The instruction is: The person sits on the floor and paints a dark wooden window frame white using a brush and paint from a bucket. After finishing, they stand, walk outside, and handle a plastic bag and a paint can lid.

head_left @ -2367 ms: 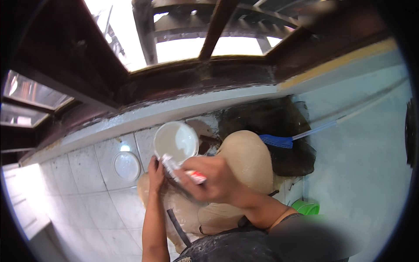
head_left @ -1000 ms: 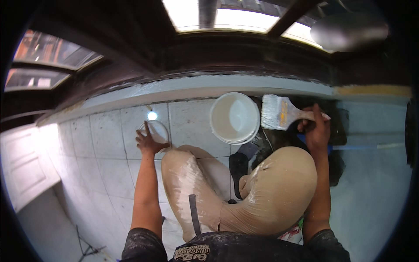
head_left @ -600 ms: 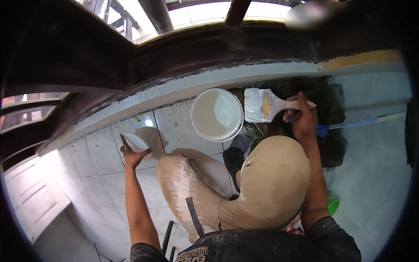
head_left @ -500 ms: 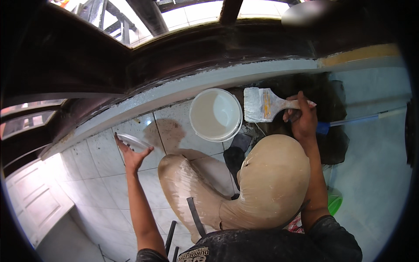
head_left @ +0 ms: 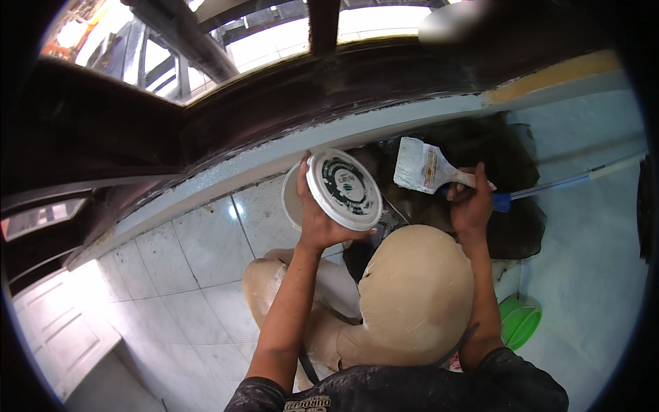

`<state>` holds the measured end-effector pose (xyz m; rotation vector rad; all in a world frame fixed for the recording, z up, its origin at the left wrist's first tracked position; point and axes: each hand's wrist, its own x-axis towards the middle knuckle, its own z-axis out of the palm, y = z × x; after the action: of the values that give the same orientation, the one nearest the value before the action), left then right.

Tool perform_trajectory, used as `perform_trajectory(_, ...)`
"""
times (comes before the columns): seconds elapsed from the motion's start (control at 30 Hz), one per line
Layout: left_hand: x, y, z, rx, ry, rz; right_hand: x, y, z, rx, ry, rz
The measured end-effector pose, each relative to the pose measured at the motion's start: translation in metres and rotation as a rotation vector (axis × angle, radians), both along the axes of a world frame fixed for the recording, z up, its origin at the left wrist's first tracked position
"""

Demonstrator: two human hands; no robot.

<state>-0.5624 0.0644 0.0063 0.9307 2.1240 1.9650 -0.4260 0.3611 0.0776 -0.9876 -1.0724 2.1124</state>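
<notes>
Evidently the left hand (head_left: 320,221), spread wide, grips a lid (head_left: 345,189); the right hand (head_left: 471,209), curled, grips a paintbrush (head_left: 422,167).

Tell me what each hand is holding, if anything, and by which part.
The left hand holds the lid by its rim; the right hand holds the brush by its handle.

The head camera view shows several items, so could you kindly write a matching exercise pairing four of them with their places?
1. Round white lid with dark green print
2. Wide flat paintbrush with whitish bristles
3. Round white bucket
4. Bright green plastic container

A. Near the pale blue wall
B. Held in the left hand
C. Mostly hidden behind the lid
D. Held in the right hand

Pairs: 1-B, 2-D, 3-C, 4-A
</notes>
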Motion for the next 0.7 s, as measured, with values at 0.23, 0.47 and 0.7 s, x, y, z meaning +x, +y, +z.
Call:
perform_trajectory(0.23,0.011,-0.042,0.008,-0.519,0.196,0.07,0.009,-0.005,-0.016,-0.003,-0.033,-0.001)
perform_trajectory(0.47,0.019,-0.107,-0.018,-0.524,0.172,0.211,-0.023,-0.034,-0.005,0.011,-0.057,0.223)
perform_trajectory(0.7,0.018,-0.094,0.012,-0.675,0.079,0.153,-0.043,-0.04,-0.015,-0.002,0.011,0.309)
